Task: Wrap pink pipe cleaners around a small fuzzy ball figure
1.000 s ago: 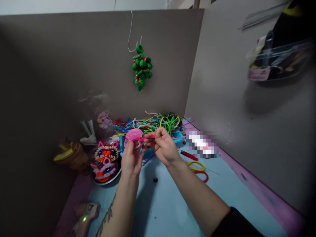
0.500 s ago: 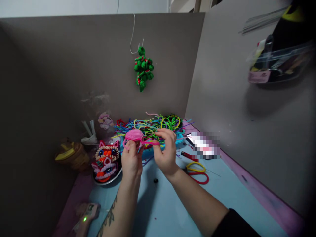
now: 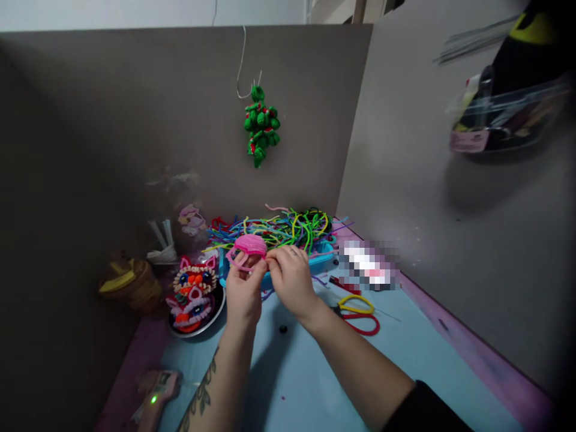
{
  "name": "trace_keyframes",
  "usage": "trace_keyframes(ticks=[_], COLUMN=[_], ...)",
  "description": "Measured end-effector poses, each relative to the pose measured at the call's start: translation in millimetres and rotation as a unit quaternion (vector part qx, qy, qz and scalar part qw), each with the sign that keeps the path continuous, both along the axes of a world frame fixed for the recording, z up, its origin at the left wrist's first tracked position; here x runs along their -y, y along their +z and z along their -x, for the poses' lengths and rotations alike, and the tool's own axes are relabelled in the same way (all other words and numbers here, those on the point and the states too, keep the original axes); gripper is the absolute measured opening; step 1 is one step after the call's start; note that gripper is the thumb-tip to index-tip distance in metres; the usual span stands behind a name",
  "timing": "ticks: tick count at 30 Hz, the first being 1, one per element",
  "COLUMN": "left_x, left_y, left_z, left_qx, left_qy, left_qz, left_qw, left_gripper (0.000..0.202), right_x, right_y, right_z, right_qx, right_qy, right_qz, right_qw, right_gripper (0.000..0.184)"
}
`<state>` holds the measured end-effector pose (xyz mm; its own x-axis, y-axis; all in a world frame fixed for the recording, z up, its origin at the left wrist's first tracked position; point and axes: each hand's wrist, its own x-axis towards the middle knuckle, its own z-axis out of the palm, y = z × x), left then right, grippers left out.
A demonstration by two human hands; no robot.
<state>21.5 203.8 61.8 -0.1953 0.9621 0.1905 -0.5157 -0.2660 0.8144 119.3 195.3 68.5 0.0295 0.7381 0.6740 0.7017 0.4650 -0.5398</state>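
Observation:
Above the table my left hand (image 3: 245,294) holds a pink pipe-cleaner piece (image 3: 250,243), a rounded, closely wound top with an open loop below it. My right hand (image 3: 292,279) is closed at the right edge of this piece, its thumb and fingers pinched together beside the left thumb. What sits between the right fingertips is mostly hidden, though pink shows at the pinch. Just behind both hands stands a blue tray (image 3: 321,261) heaped with pipe cleaners (image 3: 288,228) in many colours.
Left of my hands, a round dish (image 3: 207,329) holds fuzzy animal faces (image 3: 195,281). Scissors (image 3: 362,315) with yellow and red handles lie at right, near a blurred-out phone (image 3: 369,264). A pink device (image 3: 159,390) with a green light is front left. A green ornament (image 3: 261,126) hangs behind.
My right hand has moved left, up against the left hand, and its fingers have closed in. The pink strand stretched between the hands no longer shows. The pink piece has turned slightly.

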Motion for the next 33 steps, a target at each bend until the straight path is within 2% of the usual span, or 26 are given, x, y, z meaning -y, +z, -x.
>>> trace_keyframes(ticks=[5,10,18,20,22,25,28,30,33], left_x=[0,1,-4,-4,-4,-4,-5,-6,-7], left_y=[-1.5,-2.3,-10.4,-10.4,-9.5,-8.9,-11.6,-14.3,-17.1], left_z=[-2,-5,-3,-3,-3,-4,-5,-5,-5], left_qx=[0.027,0.061,0.093,0.092,0.089,0.077,0.043,0.010,-0.005], left_qy=[0.009,-0.001,-0.026,-0.043,-0.057,-0.058,-0.016,0.011,-0.004], left_qz=[0.055,0.051,0.026,0.035,0.048,0.039,0.023,0.028,0.031], left_qw=[0.998,0.997,0.995,0.994,0.993,0.995,0.999,0.999,0.999], left_gripper=[0.043,0.038,0.036,0.036,0.036,0.036,0.033,0.033,0.035], right_x=[-3,-9,-12,-14,-17,-21,-24,-25,-28], right_y=[-1.2,-7.5,-8.4,-9.9,-12.3,-16.6,-19.7,-20.6,-21.1], right_z=[-2,0,4,6,9,16,19,19,15], right_qx=[-0.042,-0.171,-0.281,-0.330,-0.402,-0.524,-0.600,-0.624,-0.626], right_qy=[0.012,0.026,0.094,0.123,0.150,0.189,0.210,0.202,0.196], right_qz=[-0.004,0.022,0.105,0.132,0.153,0.180,0.209,0.224,0.227], right_qw=[0.999,0.985,0.949,0.927,0.890,0.811,0.743,0.721,0.720], right_gripper=[0.015,0.015,0.016,0.017,0.016,0.023,0.029,0.032,0.033])
